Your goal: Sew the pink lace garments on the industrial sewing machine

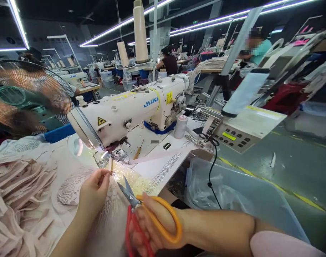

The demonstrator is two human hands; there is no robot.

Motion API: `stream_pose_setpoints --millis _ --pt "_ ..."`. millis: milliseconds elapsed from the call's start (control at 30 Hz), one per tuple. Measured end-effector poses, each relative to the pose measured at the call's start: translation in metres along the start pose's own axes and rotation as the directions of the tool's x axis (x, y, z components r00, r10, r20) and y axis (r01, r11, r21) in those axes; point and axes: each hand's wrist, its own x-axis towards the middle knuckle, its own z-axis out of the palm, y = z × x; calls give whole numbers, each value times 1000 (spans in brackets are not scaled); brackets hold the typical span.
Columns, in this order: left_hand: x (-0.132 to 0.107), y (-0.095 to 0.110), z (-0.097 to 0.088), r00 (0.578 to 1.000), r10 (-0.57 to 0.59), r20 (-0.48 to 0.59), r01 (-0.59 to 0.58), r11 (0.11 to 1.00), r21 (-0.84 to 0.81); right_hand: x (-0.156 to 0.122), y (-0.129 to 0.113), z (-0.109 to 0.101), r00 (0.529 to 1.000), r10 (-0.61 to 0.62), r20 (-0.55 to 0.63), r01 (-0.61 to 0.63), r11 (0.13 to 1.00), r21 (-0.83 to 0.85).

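My left hand [95, 189] pinches the end of a narrow pale strip [111, 165] just in front of the sewing machine's needle area. My right hand [152, 225] grips a pair of scissors [131, 200] with one orange and one red handle. The scissor blades are spread apart and point up toward the fingertips of my left hand, a little short of the strip. Under and around my left hand lies pale pink lace fabric [72, 187]. The white sewing machine [117, 114] stands right behind both hands, its lamp lit over the needle.
Pale fabric strips [21, 200] are heaped at the left. An awl [137, 152] and a thread cone [181, 126] lie and stand on the machine bed. A control panel [232, 137] juts out at right, above a clear plastic bin [248, 189]. A fan [29, 96] stands at left.
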Motion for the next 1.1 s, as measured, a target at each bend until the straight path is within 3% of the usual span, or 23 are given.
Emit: stream_pose_setpoints --millis 100,300,533,600,667,733,767,800,833,867,900,933,967,1100 --pt "0 1 -2 994 99 -38 -95 992 88 4 -19 15 998 58 1 -58 994 90" --pt "0 1 -2 959 280 -50 -256 926 276 7 -26 30 994 -42 -98 56 988 142" --pt "-2 -3 -3 961 274 -49 -249 924 290 5 -33 21 955 -217 -204 237 968 81" --pt "0 -4 -3 974 223 -50 -204 947 247 -7 -40 8 932 -278 -233 280 960 -29" --pt "1 -5 -1 987 159 -38 -150 973 173 -25 -52 -8 909 -330 -256 270 932 -243" --pt "3 -7 0 996 94 -15 -92 992 86 -46 -72 -25 866 -400 -300 166 796 -582" --pt "3 -7 0 998 56 3 -56 997 49 -55 -85 -32 822 -461 -334 45 637 -770" --pt "4 -7 0 1000 18 22 -19 1000 20 -62 -99 -39 769 -537 -346 -128 401 -907" --pt "4 -8 0 999 -18 40 18 1000 -1 -66 -114 -44 709 -622 -332 -318 137 -938" --pt "5 -8 1 997 -48 57 49 999 -17 -67 -129 -50 666 -677 -313 -497 -89 -863" --pt "5 -9 1 996 -65 65 67 997 -31 -65 -143 -55 642 -705 -301 -621 -247 -744" --pt "5 -9 1 996 -64 61 67 997 -44 -59 -157 -60 633 -715 -298 -689 -344 -639" --pt "6 -10 2 998 -46 45 48 997 -52 -52 -169 -64 626 -720 -299 -717 -381 -584" --pt "7 -15 4 999 38 -25 -39 996 -78 -22 -199 -74 632 -730 -260 -709 -409 -575"
